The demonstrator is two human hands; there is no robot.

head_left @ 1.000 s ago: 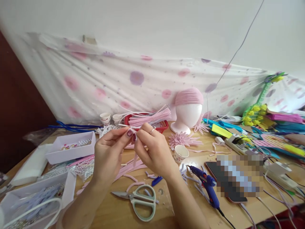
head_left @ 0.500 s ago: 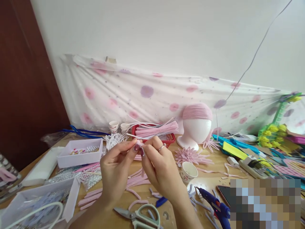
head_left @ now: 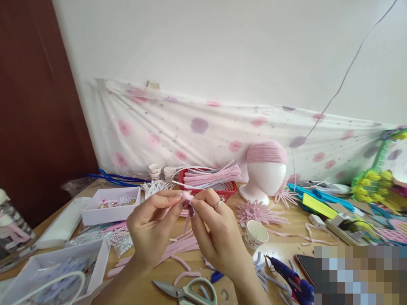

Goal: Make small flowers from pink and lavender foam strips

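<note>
My left hand (head_left: 152, 231) and my right hand (head_left: 216, 235) meet above the wooden table (head_left: 286, 231), fingertips pinched together on a small pink foam strip (head_left: 187, 199) whose tail hangs down between them. A ring shows on my right hand. Under the hands lie several loose pink strips (head_left: 178, 245). Green-handled scissors (head_left: 190, 292) rest at the near edge, below my wrists.
A blue glue gun (head_left: 291, 281) lies to the right, a paper cup (head_left: 255, 234) and pink foam flower (head_left: 259, 213) beyond it. A red basket (head_left: 229, 186) with pink strips and a white foam head (head_left: 265, 176) stand behind. White trays (head_left: 110, 207) of beads sit left.
The view has swung up and left, so the table sits lower in frame. Both hands stay pinched on the pink strip, working it slightly between the fingertips.
</note>
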